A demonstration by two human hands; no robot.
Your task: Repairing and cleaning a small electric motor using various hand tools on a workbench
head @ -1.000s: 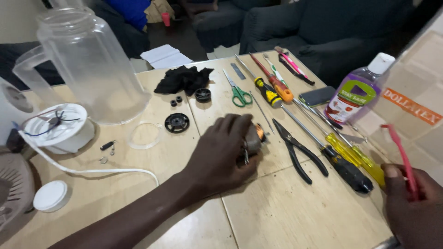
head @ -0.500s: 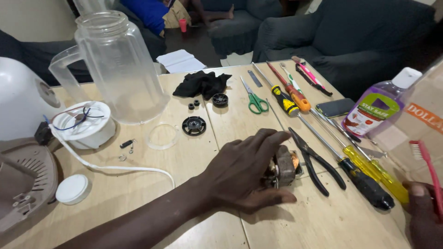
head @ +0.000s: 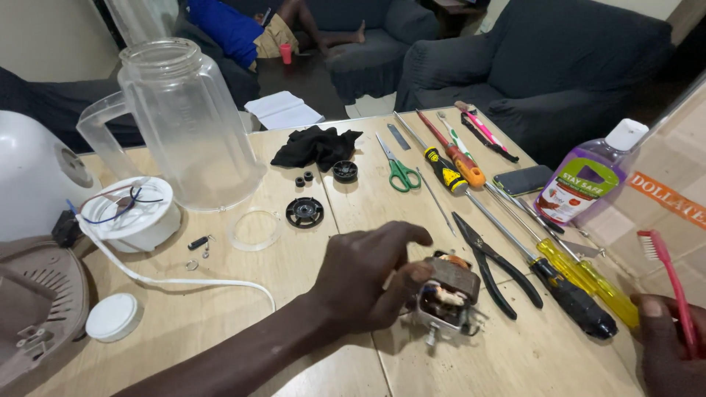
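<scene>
My left hand (head: 371, 279) rests over a small electric motor (head: 445, 298) with copper windings, gripping it against the wooden table (head: 346, 206) near the front edge. At the lower right corner my right hand (head: 669, 345) holds a red toothbrush (head: 673, 283), bristles up, apart from the motor. Black pliers (head: 496, 265) lie just right of the motor.
A clear blender jug (head: 184, 125), a white blender base part with wires (head: 132, 213) and a white cord (head: 176, 279) sit at left. Screwdrivers (head: 566, 283), green scissors (head: 401, 173), a black cloth (head: 316, 147), a phone (head: 522, 180) and a purple bottle (head: 585, 184) lie behind and right. Dark sofas stand beyond.
My left hand has tilted the motor up and shifted it nearer the front edge. My right hand with the toothbrush stays at the lower right. The view has dropped slightly.
</scene>
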